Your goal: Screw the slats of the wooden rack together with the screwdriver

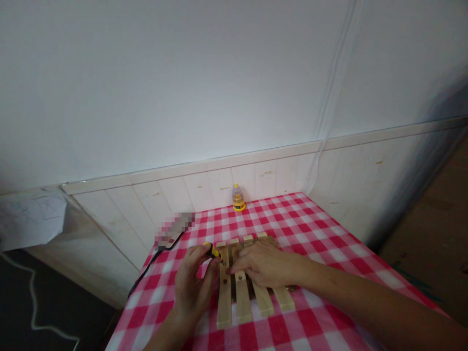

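My left hand (193,280) pinches a small yellow-and-black screwdriver (212,250). Its tip points down at the leftmost of several pale wooden slats (224,307), close to a dark screw hole or screw head in it. Across the middle slats lies my right hand (261,263), fingers stretched to the left and fingertips at the leftmost slat, near the screwdriver tip. Beneath the slats a darker wooden piece (271,240) shows in part, and my right hand hides much of it.
A red-and-white checked cloth (285,214) covers the table. At its back edge, by the wall, stands a clear case with a yellow base and cap (239,199). A phone-like device (177,231), partly blurred, lies at the left edge with a dark cable (144,273).
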A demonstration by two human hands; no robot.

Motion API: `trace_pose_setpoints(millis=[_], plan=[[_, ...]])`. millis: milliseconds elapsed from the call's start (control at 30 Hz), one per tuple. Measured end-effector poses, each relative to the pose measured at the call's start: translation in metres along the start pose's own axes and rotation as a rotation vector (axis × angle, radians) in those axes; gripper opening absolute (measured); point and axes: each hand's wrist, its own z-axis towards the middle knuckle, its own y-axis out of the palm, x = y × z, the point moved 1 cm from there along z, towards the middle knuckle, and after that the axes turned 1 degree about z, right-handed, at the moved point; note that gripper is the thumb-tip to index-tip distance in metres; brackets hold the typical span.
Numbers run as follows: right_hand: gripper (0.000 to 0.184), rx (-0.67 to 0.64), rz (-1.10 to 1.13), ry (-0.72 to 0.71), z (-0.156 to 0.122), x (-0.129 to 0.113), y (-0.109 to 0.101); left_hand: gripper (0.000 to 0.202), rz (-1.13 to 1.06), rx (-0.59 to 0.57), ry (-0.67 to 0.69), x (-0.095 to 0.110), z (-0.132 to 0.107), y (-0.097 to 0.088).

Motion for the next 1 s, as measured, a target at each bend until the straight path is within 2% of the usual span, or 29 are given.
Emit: trace_pose_setpoints(millis=[267,500,700,867,1000], plan=[[0.046,-0.003,0.039,0.039,-0.0001,-0.0034,-0.0036,0.039,-0.122,0.02,-0.046,0.005,0.0016,0.0041],[0.047,-0.007,0.029,0.011,0.0001,-0.0011,-0.001,0.042,-0.067,0.025,-0.037,0.0021,-0.0008,0.0017],[0.046,-0.013,-0.005,0.016,-0.0002,-0.004,-0.0037,0.055,-0.016,0.011,0.064,-0.0025,0.0015,0.002],[0.048,-0.048,-0.007,0.023,0.0001,-0.0046,-0.0051,0.053,-0.046,0.026,0.037,-0.0027,0.0012,0.0051],[0.046,-0.021,0.015,0.018,-0.0004,-0.0039,-0.0046,0.052,-0.082,0.007,0.008,-0.0014,-0.0009,0.0061]])
